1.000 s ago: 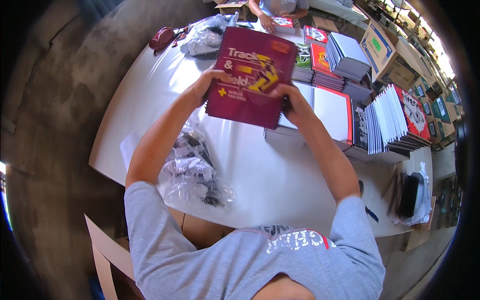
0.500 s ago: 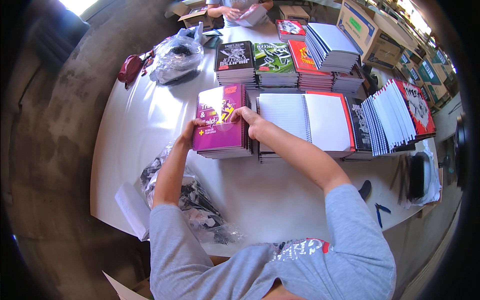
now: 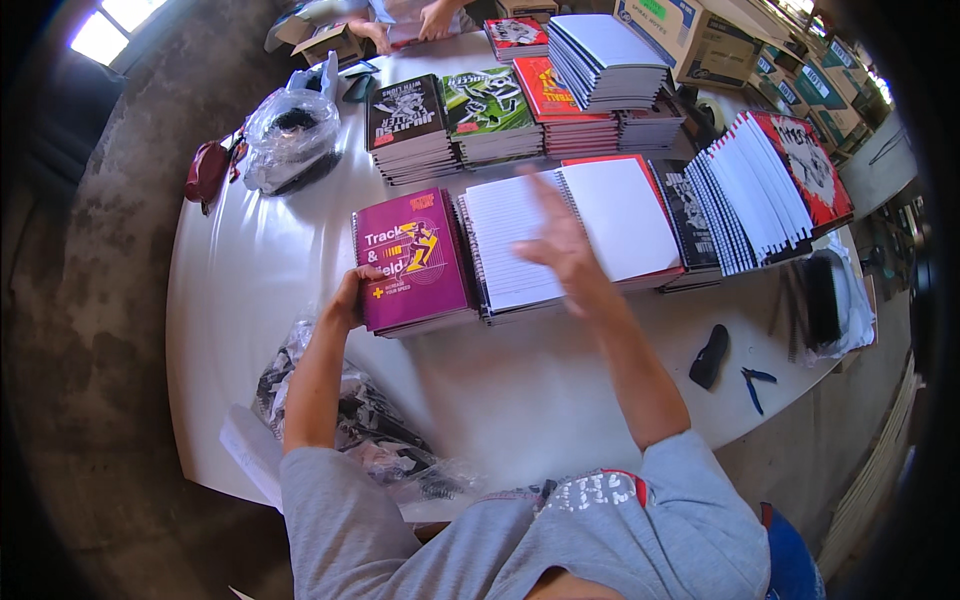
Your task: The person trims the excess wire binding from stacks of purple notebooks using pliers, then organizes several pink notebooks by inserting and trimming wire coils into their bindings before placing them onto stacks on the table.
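My left hand (image 3: pixel 350 297) grips the left edge of a stack of spiral notebooks (image 3: pixel 430 290) with purple covers, its thumb on the top cover and its fingers down the side. To the right, my right hand (image 3: pixel 565 250) is raised over an open spiral notebook (image 3: pixel 505 225) with lined pages. That hand is slightly blurred, holds nothing and has its fingers apart. Beside the lined pages lies a blank white page (image 3: pixel 620 220) with a red cover edge behind it. Farther right are black-covered notebooks (image 3: pixel 690 215) and a fanned row of white spiral-bound pads (image 3: pixel 750 200).
Behind stand stacks of black notebooks (image 3: pixel 408 125), green notebooks (image 3: pixel 490 105) and white pads (image 3: pixel 608 65). Plastic wrapping (image 3: pixel 370 420) lies at the near left, a plastic bag (image 3: pixel 292 140) at the far left. Blue pliers (image 3: pixel 756 388) lie at the right. Another person's hands (image 3: pixel 435 20) are across the table.
My right hand has let go of the purple stack and moved right over the lined notebook. My left hand stays on the stack. The view has shifted somewhat.
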A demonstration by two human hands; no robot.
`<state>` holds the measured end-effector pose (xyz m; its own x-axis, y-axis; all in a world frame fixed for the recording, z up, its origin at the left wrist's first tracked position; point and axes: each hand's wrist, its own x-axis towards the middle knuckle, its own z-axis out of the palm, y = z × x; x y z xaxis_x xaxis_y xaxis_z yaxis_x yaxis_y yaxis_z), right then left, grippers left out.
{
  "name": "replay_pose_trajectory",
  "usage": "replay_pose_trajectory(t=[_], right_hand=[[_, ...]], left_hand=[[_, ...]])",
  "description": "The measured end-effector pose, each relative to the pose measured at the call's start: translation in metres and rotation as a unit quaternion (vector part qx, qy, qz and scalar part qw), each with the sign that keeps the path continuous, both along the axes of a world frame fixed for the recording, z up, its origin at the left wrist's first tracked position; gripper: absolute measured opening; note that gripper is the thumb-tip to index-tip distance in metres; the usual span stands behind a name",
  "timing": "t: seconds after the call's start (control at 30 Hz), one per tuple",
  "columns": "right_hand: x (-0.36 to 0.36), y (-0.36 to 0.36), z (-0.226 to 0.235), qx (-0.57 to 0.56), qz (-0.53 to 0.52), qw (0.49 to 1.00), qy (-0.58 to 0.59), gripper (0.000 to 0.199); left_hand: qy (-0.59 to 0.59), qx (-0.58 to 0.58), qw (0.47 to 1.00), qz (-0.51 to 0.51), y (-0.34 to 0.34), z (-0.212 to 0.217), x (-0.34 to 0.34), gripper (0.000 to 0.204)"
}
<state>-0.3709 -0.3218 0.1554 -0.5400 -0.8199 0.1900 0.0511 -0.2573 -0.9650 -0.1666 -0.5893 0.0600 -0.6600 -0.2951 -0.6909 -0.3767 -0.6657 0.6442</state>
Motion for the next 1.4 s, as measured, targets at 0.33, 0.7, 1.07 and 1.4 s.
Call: replay_pose_trajectory(t=[0.33,0.7,1.07,1.4], right_hand=[[-0.069,0.105,-0.054,0.549,-0.329,0.700,0.318,0.105],[-0.099,0.094,-0.046,0.504,-0.365,0.734,0.271,0.081],[-0.072,0.078,0.008,0.365,-0.418,0.737,0.386,0.034],[-0.029,0.048,0.017,0.210,-0.326,0.819,0.424,0.035]], left_hand=[[0.004,-0.032,0.998,-0.048,-0.013,-0.007,0.007,0.037],[-0.035,-0.607,0.789,0.087,0.036,0.122,0.044,0.097],[0.017,-0.807,0.544,0.232,0.164,0.258,0.126,0.083],[-0.023,-0.855,0.463,0.232,0.240,0.254,0.167,0.075]])
